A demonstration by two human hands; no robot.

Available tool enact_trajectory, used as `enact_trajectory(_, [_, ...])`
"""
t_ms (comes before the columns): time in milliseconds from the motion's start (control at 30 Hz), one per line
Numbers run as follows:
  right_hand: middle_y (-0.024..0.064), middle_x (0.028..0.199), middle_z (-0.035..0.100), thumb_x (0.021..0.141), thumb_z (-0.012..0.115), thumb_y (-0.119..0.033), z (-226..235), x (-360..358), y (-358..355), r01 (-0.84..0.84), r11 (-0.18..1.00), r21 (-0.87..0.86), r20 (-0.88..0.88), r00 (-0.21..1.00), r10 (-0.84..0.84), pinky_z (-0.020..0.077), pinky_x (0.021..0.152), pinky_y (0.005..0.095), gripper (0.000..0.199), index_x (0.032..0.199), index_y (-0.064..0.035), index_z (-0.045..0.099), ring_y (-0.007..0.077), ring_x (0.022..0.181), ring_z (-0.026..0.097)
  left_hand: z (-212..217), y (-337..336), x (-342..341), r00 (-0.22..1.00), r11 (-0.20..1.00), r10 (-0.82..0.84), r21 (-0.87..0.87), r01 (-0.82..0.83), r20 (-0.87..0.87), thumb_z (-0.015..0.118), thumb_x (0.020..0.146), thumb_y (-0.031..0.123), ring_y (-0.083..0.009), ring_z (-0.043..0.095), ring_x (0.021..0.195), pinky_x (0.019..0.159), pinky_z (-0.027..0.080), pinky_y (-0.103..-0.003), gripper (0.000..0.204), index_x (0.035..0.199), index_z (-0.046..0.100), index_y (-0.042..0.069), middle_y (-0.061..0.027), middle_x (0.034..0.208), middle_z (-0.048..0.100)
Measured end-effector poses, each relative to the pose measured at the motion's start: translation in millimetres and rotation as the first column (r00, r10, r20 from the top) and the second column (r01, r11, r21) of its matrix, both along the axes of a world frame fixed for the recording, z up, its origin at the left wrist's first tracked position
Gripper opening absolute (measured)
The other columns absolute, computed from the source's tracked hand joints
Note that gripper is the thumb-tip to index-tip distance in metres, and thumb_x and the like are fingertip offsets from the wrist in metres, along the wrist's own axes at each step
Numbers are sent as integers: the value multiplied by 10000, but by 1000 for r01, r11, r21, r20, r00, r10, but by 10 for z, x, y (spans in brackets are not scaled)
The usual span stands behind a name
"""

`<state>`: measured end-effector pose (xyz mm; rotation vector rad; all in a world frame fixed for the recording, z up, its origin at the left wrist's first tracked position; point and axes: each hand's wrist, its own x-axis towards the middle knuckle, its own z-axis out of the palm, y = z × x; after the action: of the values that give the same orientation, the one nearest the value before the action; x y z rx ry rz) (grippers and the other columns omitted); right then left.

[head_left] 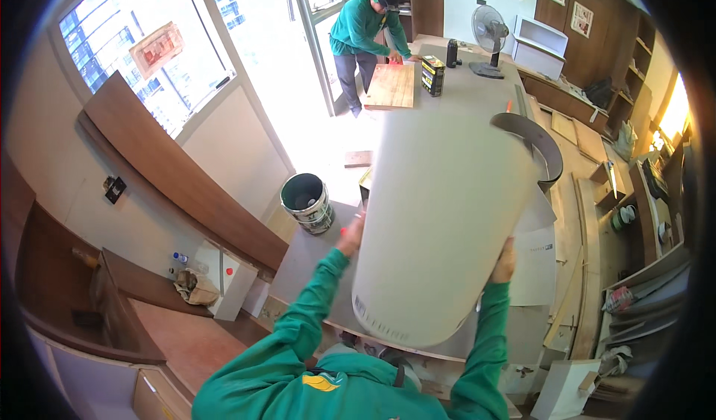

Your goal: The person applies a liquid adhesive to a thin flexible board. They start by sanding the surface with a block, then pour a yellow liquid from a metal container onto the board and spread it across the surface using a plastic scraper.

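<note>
Long green sleeves run from the shoulders to each wrist, ending just below the bare left hand (350,237) and right hand (505,262); a yellow emblem marks the green top's chest.
</note>
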<state>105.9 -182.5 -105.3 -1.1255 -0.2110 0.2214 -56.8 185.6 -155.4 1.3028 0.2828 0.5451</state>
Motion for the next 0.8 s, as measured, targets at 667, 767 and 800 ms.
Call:
enact_trajectory(667, [74, 1040, 624, 1091, 426, -424, -301, -2026, 995, 230, 971, -67, 164, 962, -217, 514, 805, 292, 451, 1223, -9, 545, 155, 891, 608, -81, -262, -984, 798, 702, -585, -402, 588, 145, 412, 1065, 289, -315, 384, 1434, 1196, 260, -383, 528, 1469, 405, -51, -273, 1464, 484])
enact_trajectory(767, [43, 1022, 575, 1076, 489, -384, -396, -2039, 1143, 333, 934, -131, 316, 907, -279, 479, 824, 285, 419, 1259, -11, 543, 142, 886, 556, -3, -282, -1045, 789, 692, -594, -402, 600, 156, 415, 1060, 292, -322, 386, 1432, 1196, 256, -390, 527, 1460, 415, -51, -277, 1459, 487])
enact_trajectory(800, [41, 1019, 560, 1066, 518, -368, -276, -2116, 1323, 380, 923, -64, 322, 883, -341, 469, 830, 285, 412, 1264, -7, 549, 146, 887, 543, 3, -270, -1101, 794, 699, -589, -397, 595, 153, 416, 1059, 293, -324, 386, 1431, 1197, 255, -393, 526, 1457, 419, -51, -278, 1457, 488])
